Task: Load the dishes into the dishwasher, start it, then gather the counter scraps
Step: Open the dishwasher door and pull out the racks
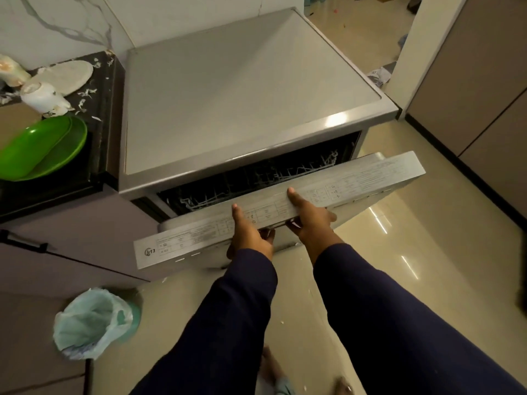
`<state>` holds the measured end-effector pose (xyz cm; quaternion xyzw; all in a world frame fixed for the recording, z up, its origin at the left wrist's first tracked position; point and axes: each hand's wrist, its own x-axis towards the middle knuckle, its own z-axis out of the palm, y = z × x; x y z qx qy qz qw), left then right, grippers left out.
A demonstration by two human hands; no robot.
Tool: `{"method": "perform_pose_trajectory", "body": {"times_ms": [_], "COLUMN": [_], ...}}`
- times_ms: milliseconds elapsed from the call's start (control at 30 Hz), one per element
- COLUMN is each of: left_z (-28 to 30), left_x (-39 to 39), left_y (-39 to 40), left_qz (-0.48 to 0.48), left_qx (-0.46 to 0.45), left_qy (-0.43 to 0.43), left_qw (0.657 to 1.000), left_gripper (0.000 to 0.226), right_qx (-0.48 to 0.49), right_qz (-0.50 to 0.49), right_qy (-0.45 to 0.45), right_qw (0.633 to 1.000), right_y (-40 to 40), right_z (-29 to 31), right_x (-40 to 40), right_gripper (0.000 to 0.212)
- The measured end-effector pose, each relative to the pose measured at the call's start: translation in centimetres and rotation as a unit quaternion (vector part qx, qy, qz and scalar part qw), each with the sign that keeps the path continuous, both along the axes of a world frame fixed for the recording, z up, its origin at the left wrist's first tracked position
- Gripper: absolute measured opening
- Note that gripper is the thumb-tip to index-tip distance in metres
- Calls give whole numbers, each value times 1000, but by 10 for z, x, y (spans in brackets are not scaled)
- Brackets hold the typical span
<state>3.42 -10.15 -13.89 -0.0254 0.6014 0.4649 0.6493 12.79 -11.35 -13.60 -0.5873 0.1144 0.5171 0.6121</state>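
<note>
Right now the dishwasher (251, 89) stands beside the counter (106, 81), its door (370, 172) tipped partly open, wire racks (256, 178) showing in the gap. Both hands grip the door's top edge, left hand (251, 238) beside right hand (309, 220). Green plates (40, 149) sit stacked on the counter among white scraps (85, 94). A lined bin (94, 323) stands on the floor

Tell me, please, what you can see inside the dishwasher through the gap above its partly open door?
Through the gap, only white wire rack tines show inside the dishwasher. No dishes are visible there; the door, gripped by both hands, covers everything lower.
</note>
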Motion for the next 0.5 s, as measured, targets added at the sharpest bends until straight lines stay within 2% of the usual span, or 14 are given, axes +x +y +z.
{"method": "perform_pose_trajectory", "body": {"times_ms": [67, 133, 167, 267, 333, 400, 500], "left_z": [5, -8, -16, -25, -36, -53, -74], "left_x": [-5, -16, -22, -31, -35, -38, -42], "left_y": [-15, -26, -31, -64, -88, -116, -151], "left_qz": [-19, -28, -36, -31, 15, 21, 9], "left_qx": [-10, -31, -39, -32, -57, -48, -42], "left_qy": [20, 40, 44, 90, 101, 107, 87], "left_qw": [1000, 998, 998, 995, 993, 993, 995], "left_gripper": [75, 95, 96, 56, 64, 77, 72], "right_qx": [-5, -8, -8, -19, -29, -47, -88], "right_qz": [-10, -5, 0, 39, 45, 23, 5], "right_qy": [0, 3, 4, 8, 27, 33, -41], "right_qw": [1000, 1000, 1000, 999, 998, 998, 995], "right_y": [-18, -41, -52, -94, -122, -147, -173], "right_z": [0, -2, -4, -18, -30, -44, -63], "right_x": [-1, 0, 0, 1, 3, 15, 43], "right_gripper": [77, 78, 79, 84, 80, 81, 94]}}
